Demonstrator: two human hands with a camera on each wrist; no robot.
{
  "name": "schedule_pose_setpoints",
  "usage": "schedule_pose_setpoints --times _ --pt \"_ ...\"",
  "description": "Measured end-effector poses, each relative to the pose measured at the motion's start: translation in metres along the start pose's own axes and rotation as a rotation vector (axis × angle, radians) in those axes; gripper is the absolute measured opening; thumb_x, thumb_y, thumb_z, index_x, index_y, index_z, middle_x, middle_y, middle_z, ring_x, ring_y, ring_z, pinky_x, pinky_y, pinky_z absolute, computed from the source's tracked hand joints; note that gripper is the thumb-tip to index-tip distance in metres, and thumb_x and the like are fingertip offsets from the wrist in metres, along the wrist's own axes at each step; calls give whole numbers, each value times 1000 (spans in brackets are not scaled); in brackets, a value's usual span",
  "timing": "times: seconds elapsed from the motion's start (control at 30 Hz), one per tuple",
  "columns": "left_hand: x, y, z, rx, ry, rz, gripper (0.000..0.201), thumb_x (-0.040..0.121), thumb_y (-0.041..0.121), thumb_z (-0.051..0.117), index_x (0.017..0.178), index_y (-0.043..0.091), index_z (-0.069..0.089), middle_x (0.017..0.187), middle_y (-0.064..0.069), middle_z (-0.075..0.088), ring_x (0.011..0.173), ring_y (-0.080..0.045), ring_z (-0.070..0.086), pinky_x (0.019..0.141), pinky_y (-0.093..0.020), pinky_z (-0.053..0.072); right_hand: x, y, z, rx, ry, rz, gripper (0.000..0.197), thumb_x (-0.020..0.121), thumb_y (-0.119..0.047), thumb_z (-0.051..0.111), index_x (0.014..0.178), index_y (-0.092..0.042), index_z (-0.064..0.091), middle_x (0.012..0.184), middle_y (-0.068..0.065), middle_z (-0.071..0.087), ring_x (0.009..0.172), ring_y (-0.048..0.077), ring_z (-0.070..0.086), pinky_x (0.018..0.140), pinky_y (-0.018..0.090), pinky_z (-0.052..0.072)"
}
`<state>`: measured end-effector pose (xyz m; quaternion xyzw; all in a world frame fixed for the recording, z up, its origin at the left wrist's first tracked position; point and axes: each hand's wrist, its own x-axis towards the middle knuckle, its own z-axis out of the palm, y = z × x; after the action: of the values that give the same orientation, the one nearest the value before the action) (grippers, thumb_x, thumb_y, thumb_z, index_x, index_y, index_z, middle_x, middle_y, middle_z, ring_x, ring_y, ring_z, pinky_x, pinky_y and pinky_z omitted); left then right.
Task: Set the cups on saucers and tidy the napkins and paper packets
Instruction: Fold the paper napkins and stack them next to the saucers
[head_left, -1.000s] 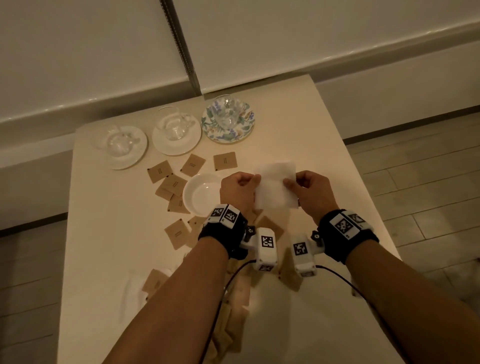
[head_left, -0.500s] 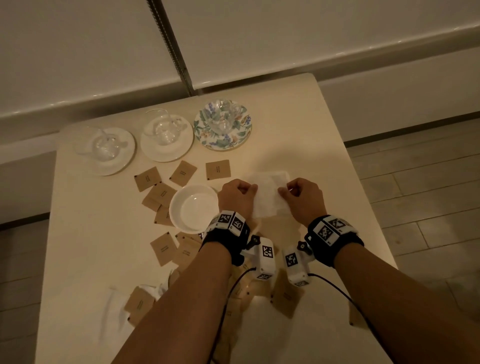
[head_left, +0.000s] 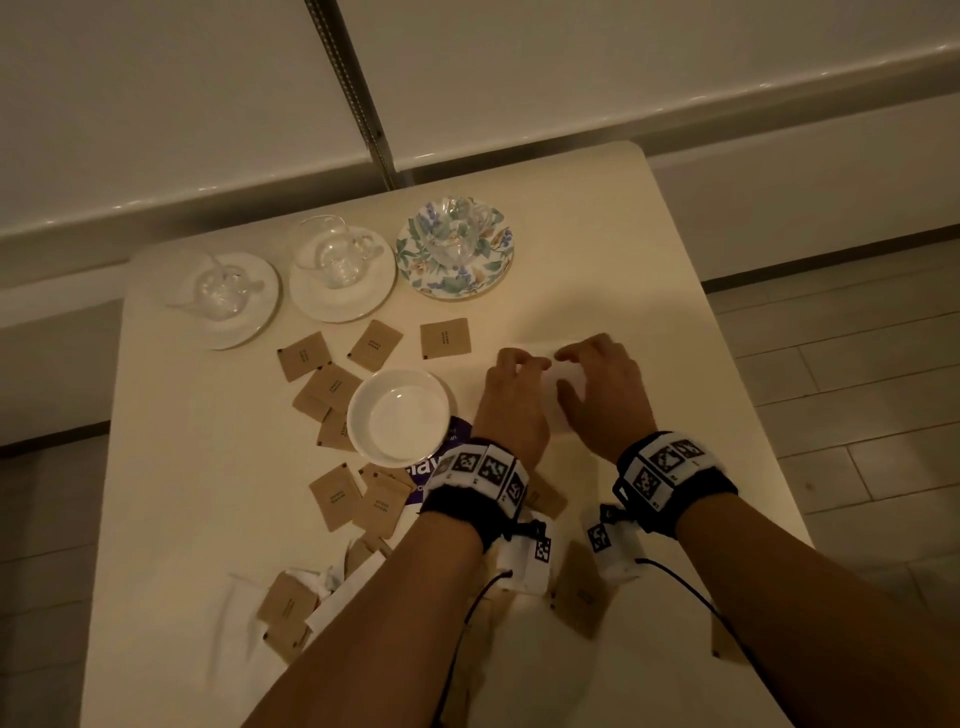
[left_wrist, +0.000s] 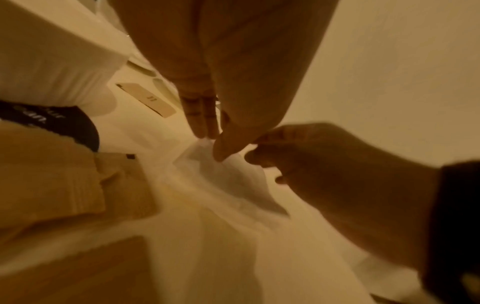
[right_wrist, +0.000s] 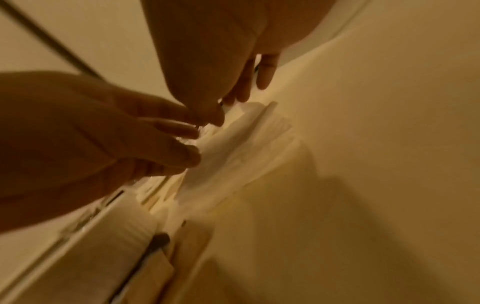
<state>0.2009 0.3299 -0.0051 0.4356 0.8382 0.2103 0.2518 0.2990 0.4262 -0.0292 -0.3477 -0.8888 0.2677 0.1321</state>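
Observation:
A white napkin (head_left: 551, 387) lies folded on the table between my two hands. My left hand (head_left: 519, 364) rests its straight fingers on the napkin's left edge, with its thumb (left_wrist: 221, 152) touching the paper (left_wrist: 228, 176). My right hand (head_left: 571, 366) spreads its fingers over the right side; in the right wrist view the fingertips (right_wrist: 263, 82) reach down to the napkin (right_wrist: 233, 148). Three glass cups (head_left: 221, 291) (head_left: 335, 254) (head_left: 457, 228) stand on saucers at the back. Several brown paper packets (head_left: 304, 356) lie scattered to the left.
An empty white saucer (head_left: 400, 415) sits just left of my left wrist, on a purple card (head_left: 457, 439). A crumpled napkin (head_left: 322, 587) with packets on it lies near the front left. The table's right edge (head_left: 727, 364) drops to a wooden floor.
Both hands lowered the napkin from mid-air onto the table. The pinching fingers have loosened and now lie on it.

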Motion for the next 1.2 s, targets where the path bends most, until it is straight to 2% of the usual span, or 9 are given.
schedule_pose_setpoints --times 0.17,0.37,0.53,0.67,0.73,0.8,0.93,1.07,1.2 --pt "9 -7 6 66 -182 -86 65 84 -4 56 144 11 35 152 -8 24 131 -31 35 110 -36 35 -3 9 7 -235 -333 -103 54 96 -33 50 145 -19 35 155 2 30 141 23 25 110 40 25" --pt "3 -5 7 42 -170 -97 73 81 -8 58 147 12 34 154 -6 22 136 -30 29 113 -38 31 -14 33 -1 -264 -456 -19 71 99 -55 31 156 -23 3 164 -6 -6 151 16 -1 121 40 6" --pt "-17 -4 -8 -76 -65 8 64 83 -9 54 140 19 46 152 -1 34 135 -23 38 110 -33 36 -22 11 -19 -134 -202 81 64 97 -47 46 152 -20 26 161 8 16 147 26 17 116 46 17" --pt "-64 -24 -24 -236 10 26 26 88 7 61 108 23 66 104 9 66 93 -8 63 86 -23 51 -42 -29 -22 5 4 28 36 91 -24 60 125 -14 55 127 9 51 117 30 48 96 42 34" --pt "-95 -45 -31 -234 -17 -7 22 87 13 63 102 28 66 86 19 62 78 -3 60 74 -19 49 -59 -54 -16 66 -98 -27 21 90 -19 59 110 -16 62 109 2 57 102 25 55 89 39 38" --pt "-122 -71 -36 -174 -66 -72 25 83 12 63 105 23 68 91 13 62 86 -11 61 76 -21 43 -77 -76 -3 100 -277 -68 12 92 -19 54 101 -20 61 99 -4 56 94 23 58 84 36 42" --pt "-160 -118 -46 115 -191 -255 43 79 28 73 119 21 59 120 0 52 112 -23 50 91 -33 42 -106 -106 30 -56 -463 -138 29 97 -33 43 121 -23 56 125 -4 55 101 19 57 86 31 45" --pt "-187 -144 -58 205 -262 -328 61 71 45 79 124 29 54 118 0 49 111 -25 48 94 -40 42 -126 -126 48 -151 -512 -52 26 94 -34 45 116 -27 57 118 -7 54 101 18 57 82 35 50" --pt "-202 -152 -63 249 -255 -272 35 79 35 73 111 30 58 112 1 55 108 -24 50 93 -37 40 -141 -147 59 -128 -584 -69 30 93 -36 50 120 -28 57 110 -7 58 100 16 55 79 29 43"
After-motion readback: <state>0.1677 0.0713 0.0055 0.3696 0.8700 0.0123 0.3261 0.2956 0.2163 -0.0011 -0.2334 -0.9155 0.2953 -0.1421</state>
